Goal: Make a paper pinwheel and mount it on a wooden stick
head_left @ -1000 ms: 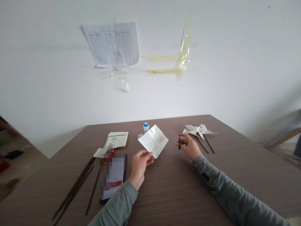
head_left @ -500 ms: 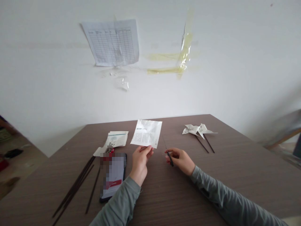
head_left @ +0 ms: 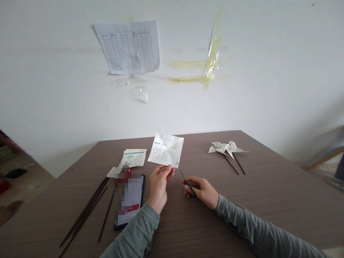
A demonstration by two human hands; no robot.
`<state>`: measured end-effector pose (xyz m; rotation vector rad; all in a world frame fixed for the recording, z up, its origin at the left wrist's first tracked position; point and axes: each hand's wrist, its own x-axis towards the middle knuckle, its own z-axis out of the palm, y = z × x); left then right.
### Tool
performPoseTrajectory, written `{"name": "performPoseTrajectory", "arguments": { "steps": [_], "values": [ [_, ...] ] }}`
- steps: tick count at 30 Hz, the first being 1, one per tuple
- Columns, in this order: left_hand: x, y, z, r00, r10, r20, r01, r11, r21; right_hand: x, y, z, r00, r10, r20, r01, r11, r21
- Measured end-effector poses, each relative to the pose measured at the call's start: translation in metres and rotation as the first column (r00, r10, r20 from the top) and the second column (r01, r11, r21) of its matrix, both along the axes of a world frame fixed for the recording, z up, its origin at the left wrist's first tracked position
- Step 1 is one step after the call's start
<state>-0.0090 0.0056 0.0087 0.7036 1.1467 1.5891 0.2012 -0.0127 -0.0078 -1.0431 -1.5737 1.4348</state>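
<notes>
Left hand [head_left: 158, 182] pinches the paper [head_left: 166, 150] upright by its bottom edge, so right hand's [head_left: 201, 188] gripped scissors [head_left: 185, 179] reach its corner.

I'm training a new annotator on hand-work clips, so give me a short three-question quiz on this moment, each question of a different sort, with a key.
1. True or false: the left hand holds the printed paper square by its lower edge, up off the table.
2. Which does the right hand hold? A) a glue bottle B) small scissors C) a dark stick
3. Fill in: the scissor tips meet the paper at its lower ____ corner, as seen in the picture.

Key: 1 true; 2 B; 3 right.
</notes>
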Motion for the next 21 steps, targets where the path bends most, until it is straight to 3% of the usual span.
{"name": "performPoseTrajectory", "arguments": {
  "steps": [8,21],
  "values": [
    [0.0014,-0.0028,-0.0036,0.999,-0.022,-0.046,0.021,1.0,-0.017,-0.0043,-0.0057,0.0093,0.999,-0.008,0.051,0.007,1.0,0.002],
    [0.0022,-0.0039,-0.0012,0.999,-0.027,-0.029,0.027,0.999,-0.019,-0.0038,-0.0024,0.0045,0.999,-0.012,0.04,0.012,1.0,0.018]
  ]
}}
